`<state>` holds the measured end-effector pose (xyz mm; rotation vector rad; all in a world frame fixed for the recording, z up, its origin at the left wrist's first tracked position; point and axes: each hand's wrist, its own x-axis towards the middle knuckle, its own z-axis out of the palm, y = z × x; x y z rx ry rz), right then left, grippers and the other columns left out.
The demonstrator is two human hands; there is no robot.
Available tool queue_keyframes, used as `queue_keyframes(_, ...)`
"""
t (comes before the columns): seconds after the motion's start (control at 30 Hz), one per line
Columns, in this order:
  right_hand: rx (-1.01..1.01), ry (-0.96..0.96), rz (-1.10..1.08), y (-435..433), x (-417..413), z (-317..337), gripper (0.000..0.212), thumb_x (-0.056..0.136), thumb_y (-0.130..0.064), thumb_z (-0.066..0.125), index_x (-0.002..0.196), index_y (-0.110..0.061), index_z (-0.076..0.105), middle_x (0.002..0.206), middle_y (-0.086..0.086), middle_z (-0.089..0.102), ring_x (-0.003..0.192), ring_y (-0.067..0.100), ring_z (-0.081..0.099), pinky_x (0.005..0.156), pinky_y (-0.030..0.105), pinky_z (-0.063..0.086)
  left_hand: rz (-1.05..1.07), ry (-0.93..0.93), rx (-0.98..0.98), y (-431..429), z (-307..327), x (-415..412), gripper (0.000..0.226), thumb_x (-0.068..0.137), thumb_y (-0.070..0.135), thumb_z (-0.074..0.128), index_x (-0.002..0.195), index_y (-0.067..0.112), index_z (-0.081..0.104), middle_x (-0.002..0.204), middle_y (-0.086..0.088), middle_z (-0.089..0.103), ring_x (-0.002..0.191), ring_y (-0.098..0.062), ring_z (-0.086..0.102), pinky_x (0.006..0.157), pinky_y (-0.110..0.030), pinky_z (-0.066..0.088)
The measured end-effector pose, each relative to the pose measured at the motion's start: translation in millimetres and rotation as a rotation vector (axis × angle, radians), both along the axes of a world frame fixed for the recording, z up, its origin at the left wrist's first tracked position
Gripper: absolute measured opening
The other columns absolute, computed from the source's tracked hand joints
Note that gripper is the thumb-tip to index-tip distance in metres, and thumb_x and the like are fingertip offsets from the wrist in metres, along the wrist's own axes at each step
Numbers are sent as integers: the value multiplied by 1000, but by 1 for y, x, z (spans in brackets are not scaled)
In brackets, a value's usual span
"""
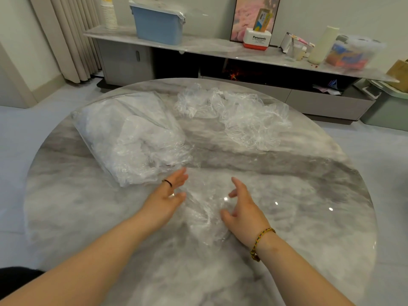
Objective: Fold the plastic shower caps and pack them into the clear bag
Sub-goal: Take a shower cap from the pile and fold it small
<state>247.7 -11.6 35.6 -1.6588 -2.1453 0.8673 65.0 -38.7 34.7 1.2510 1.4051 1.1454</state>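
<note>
Flanking a shower cap spread on the surface, the left hand and right hand show an open grip, fingers loose, probably poised to fold it. The clear bag, already stuffed, lies just beyond the left hand for packing; loose caps wait farther back.
</note>
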Motion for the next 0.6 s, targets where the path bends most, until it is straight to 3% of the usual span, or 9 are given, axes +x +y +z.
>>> queue_keyframes(0.03, 151, -6, 11, -2, 1, 2, 64, 89, -24, 51, 143, -25, 16, 130, -5, 41, 87, 6, 51, 76, 18, 41, -69, 212, 44, -1, -6, 1, 47, 94, 1, 45, 125, 35, 33, 130, 11, 43, 126, -3, 36, 98, -10, 27)
queue_keyframes(0.1, 473, -6, 175, -3, 0, 5, 43, 79, -34, 52, 120, -26, 41, 119, 4, 53, 100, 13, 52, 84, 24, 46, -181, 589, 115, -2, -15, 1, 43, 95, 12, 46, 132, 32, 36, 141, 10, 36, 134, -3, 28, 106, -11, 14)
queue_keyframes(0.17, 460, -24, 426, -10, -3, 8, 38, 67, -51, 53, 93, -24, 51, 100, 2, 59, 96, 11, 48, 80, 18, 40, -215, 787, 121, -2, -19, 1, 47, 97, 19, 43, 141, 27, 28, 149, 8, 27, 139, -5, 18, 108, -12, 1)
queue_keyframes(0.23, 315, -184, 631, -20, -10, 9, 52, 62, -61, 60, 94, -20, 58, 105, 0, 56, 103, 14, 44, 88, 22, 29, -187, 794, 144, -2, -21, 1, 48, 98, 20, 38, 143, 24, 23, 149, 8, 27, 139, -4, 16, 103, -8, -7)
queue_keyframes(0.33, 230, -414, 731, -26, -10, 6, 55, 73, -44, 70, 116, -15, 53, 125, 1, 45, 121, 19, 32, 100, 27, 18, -234, 727, 153, 0, -19, 0, 54, 83, 22, 25, 137, 21, 31, 141, 11, 35, 135, 4, 15, 97, 0, -15)
queue_keyframes(0.43, 269, -379, 672, -22, -12, 10, 27, 86, -24, 55, 109, -13, 60, 120, 2, 54, 117, 21, 41, 96, 26, 22, -376, 751, 152, -2, -18, -5, 71, 60, 18, 26, 130, 22, 40, 137, 21, 27, 135, 8, 6, 95, 2, -17)
queue_keyframes(0.53, 217, -283, 557, -19, -8, 14, 23, 90, -22, 46, 107, -15, 60, 110, 0, 63, 104, 19, 53, 88, 24, 31, -540, 872, 172, -9, -14, -6, 77, 60, 28, 34, 136, 27, 35, 135, 27, 11, 128, 14, -5, 94, -1, -22)
queue_keyframes(0.6, 212, -192, 462, -19, -5, 16, 29, 87, -30, 43, 103, -14, 61, 100, 1, 66, 95, 21, 58, 80, 25, 37, -584, 957, 204, -16, -17, -4, 83, 60, 47, 35, 141, 31, 29, 133, 29, 6, 125, 16, -6, 94, -2, -23)
